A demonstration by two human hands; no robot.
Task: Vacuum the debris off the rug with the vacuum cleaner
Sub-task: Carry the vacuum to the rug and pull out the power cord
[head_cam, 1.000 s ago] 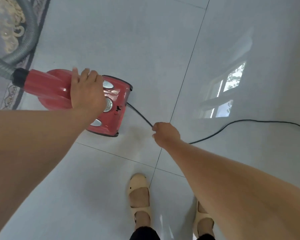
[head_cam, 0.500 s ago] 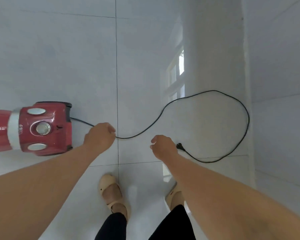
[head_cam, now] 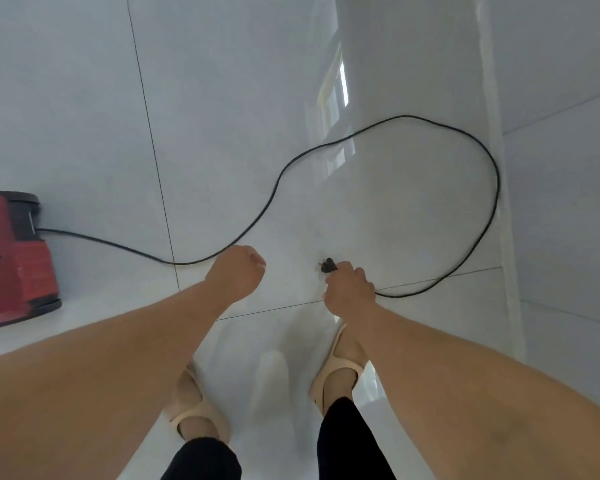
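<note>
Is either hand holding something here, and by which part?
The right hand holds the black power cord of the red vacuum cleaner just behind its black plug. The left hand is a closed fist; no cord shows in it.

A single wide-angle camera is sitting on the person's head and is looking steeply down and forward, so the two forearms are running up from the bottom corners toward the middle. The left hand (head_cam: 235,273) and right hand (head_cam: 350,289) are lying close under the lens, with the sandalled feet (head_cam: 336,377) showing straight below. The tiled floor (head_cam: 222,116) is filling most of the frame, and its grout lines are bending with the lens. The red vacuum cleaner (head_cam: 13,261) is being cropped by the left edge. No second view is overlapping it.
</note>
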